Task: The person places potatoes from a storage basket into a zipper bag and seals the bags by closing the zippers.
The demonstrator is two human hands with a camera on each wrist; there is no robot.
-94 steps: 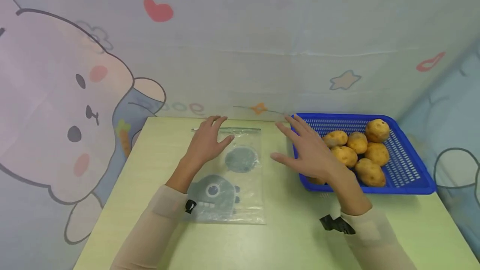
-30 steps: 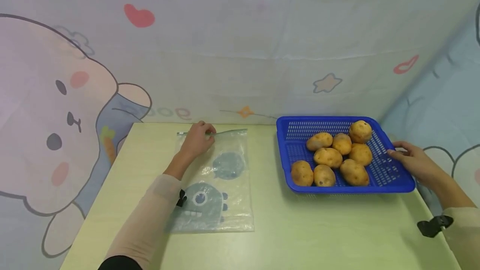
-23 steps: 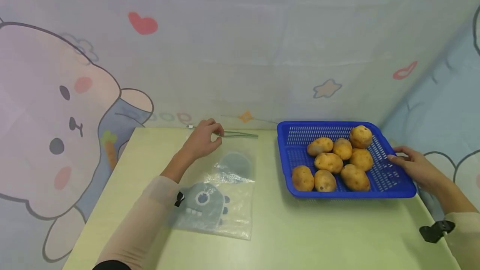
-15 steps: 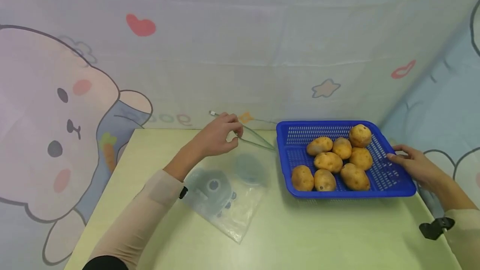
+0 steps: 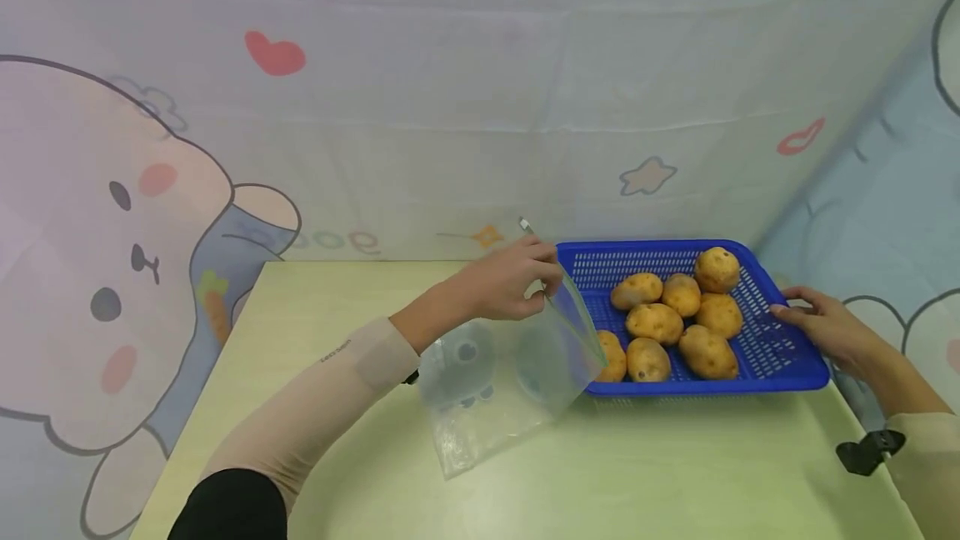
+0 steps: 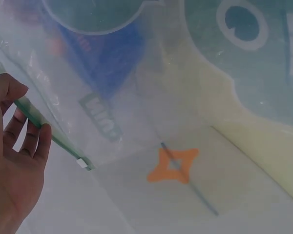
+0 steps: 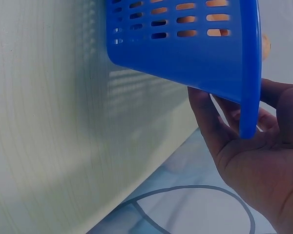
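Lifted off the table since the earlier frames, bag (image 5: 510, 373) now hangs from left hand (image 5: 510, 286), swung right so its top edge sits at the front left corner of the basket (image 5: 787, 357); before it lay flat near the table's middle. Left hand pinches the bag's zip strip (image 6: 49, 131) between thumb and curled fingers; bottom corner of bag touches the table (image 5: 660, 473). Bag is clear plastic with a grey cartoon print, looks empty. Right hand (image 5: 821, 327) has gone from over the table to the basket's right rim and grips it, fingers under, thumb on top, clear in the right wrist view (image 7: 249, 97). Potatoes (image 5: 675, 319) lie piled in the basket, one partly behind the bag. Judgement: bag is brought to the basket, likely ready for loading potatoes; mouth not visibly open yet. Cartoon curtain (image 5: 150, 215) behind.
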